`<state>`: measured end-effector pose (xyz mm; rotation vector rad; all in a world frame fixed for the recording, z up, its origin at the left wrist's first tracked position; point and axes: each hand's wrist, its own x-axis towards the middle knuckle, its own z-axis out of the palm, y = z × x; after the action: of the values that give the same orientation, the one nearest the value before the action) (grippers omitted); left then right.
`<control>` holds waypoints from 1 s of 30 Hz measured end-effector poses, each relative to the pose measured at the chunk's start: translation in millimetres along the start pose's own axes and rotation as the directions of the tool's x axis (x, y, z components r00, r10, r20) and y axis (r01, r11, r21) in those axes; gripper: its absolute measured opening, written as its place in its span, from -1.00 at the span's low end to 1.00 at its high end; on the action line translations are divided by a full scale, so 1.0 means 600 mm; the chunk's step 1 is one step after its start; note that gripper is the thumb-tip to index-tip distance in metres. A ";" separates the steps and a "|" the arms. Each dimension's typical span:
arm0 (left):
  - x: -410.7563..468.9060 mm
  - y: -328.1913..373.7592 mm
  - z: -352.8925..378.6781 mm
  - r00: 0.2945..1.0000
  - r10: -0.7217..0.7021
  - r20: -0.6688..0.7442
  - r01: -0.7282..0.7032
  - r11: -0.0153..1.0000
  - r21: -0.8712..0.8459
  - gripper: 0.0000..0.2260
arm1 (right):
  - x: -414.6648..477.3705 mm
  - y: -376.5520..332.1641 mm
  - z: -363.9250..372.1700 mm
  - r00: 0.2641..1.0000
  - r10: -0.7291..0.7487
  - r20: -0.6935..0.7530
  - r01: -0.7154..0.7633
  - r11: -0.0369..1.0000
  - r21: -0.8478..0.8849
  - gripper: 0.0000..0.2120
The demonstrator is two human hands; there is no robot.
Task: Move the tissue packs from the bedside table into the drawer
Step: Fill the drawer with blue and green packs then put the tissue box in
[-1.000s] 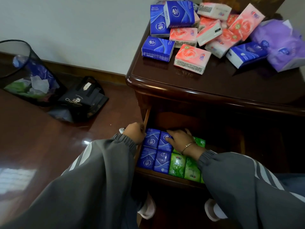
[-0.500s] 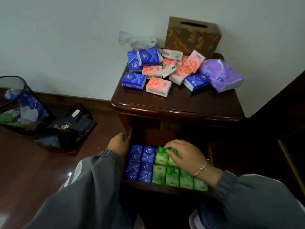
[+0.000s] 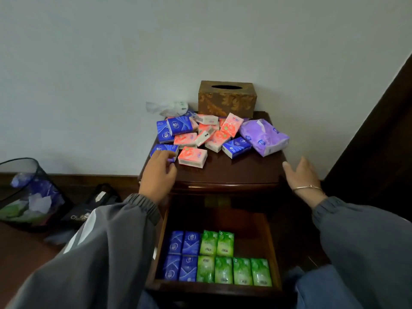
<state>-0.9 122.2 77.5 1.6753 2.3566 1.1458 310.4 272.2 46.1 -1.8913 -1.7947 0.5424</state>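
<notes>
My left hand (image 3: 159, 177) lies on a blue tissue pack (image 3: 163, 149) at the dark wooden table's (image 3: 236, 172) front left; whether it grips, I cannot tell. My right hand (image 3: 303, 175) is spread, empty. Blue and green packs (image 3: 209, 244) lie in the open drawer (image 3: 214, 289).

Tissue packs (image 3: 192, 155) atop table (image 3: 234, 175), in drawer (image 3: 252, 228)

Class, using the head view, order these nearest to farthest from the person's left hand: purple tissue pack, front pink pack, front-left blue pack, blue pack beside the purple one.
1. Front-left blue pack, at the fingers of the left hand.
2. Front pink pack, just right of it.
3. Blue pack beside the purple one, right of centre.
4. Purple tissue pack, far right.
</notes>
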 end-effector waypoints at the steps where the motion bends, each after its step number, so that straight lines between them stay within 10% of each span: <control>1: 0.010 0.005 0.005 0.998 0.024 0.054 -0.026 0.999 0.043 -0.71 | 0.003 -0.011 0.013 0.999 0.025 0.047 -0.026 1.000 0.013 -0.45; 14: 0.119 0.014 0.074 0.889 0.007 0.457 -0.214 0.890 0.403 -0.24 | -0.011 -0.031 0.078 0.980 0.078 -0.181 -0.092 0.993 -0.075 -0.49; 24: 0.113 0.006 0.078 0.844 0.053 0.534 -0.310 0.861 0.404 -0.33 | -0.012 -0.027 0.086 0.967 0.055 -0.247 -0.076 0.994 -0.080 -0.47; 30: 0.189 -0.019 0.049 0.993 -0.071 -0.100 0.092 0.968 0.235 -0.46 | -0.014 -0.026 0.086 0.966 0.062 -0.252 -0.077 0.996 -0.049 -0.48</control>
<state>-45.5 230.2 91.8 1.6029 2.6874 0.9779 267.1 267.8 13.5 -1.9707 -1.6018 0.2621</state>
